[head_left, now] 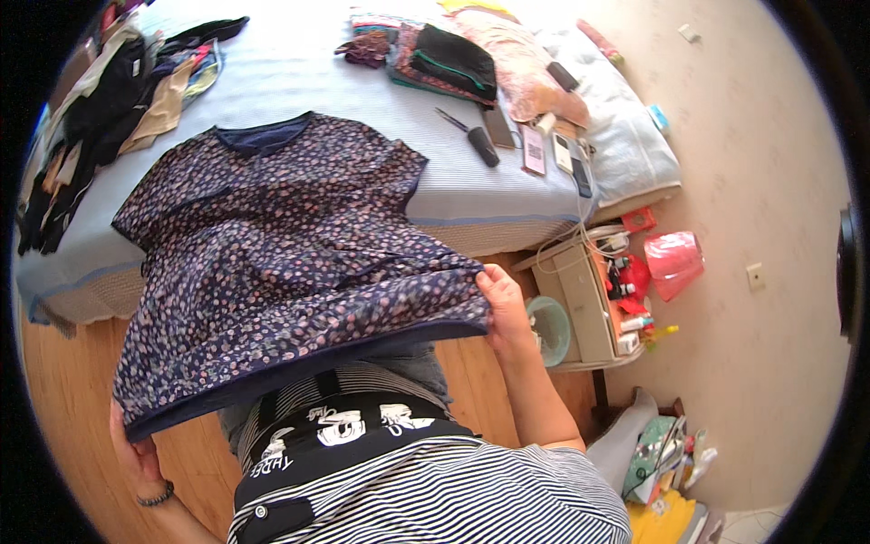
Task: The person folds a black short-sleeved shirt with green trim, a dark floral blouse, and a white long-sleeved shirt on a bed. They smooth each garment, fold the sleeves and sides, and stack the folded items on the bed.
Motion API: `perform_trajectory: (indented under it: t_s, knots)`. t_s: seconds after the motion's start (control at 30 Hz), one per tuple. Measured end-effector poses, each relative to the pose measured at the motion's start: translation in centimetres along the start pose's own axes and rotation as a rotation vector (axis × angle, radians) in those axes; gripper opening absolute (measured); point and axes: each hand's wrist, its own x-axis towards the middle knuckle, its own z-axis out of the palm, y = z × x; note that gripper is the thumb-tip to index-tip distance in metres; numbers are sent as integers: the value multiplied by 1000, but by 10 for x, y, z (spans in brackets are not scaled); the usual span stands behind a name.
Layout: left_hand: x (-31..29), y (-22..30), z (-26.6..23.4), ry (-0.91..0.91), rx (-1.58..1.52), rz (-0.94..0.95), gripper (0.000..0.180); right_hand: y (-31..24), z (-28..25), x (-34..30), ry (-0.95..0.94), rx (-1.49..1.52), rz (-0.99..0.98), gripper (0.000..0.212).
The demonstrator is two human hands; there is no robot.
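Note:
A dark blue short-sleeved top (281,236) with a small pink and white floral print is spread out in front of me. Its neckline and shoulders lie on the bed, while the lower part stretches over the bed's edge toward my body. My right hand (504,304) pinches the hem's right corner between thumb and fingers. At the left corner of the hem, my left hand (134,449) is closed on the cloth, its fingers partly hidden behind it. A dark beaded bracelet circles my left wrist.
Loose clothes (113,100) are heaped on the bed (281,54) at the left. Folded clothes (444,63) lie at the back, near scissors (467,136) and phones (533,150). A small cabinet (571,290) with a red lampshade (673,263) and a pale green basin (549,331) stand right.

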Motion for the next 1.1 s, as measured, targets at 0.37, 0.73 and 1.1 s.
perform_trajectory:
  t_s: [0.37,0.73,1.1]
  knots:
    - [-25,-33,5,-112,569,-121,24,61,-24,-37,-148,-1363,-337,39]
    - [1,-31,23,96,321,45,15,69,-21,-34,-289,-654,20,17]
    - [40,-49,33,-59,-390,-150,25,65,-13,-22,-221,-739,-8,4]
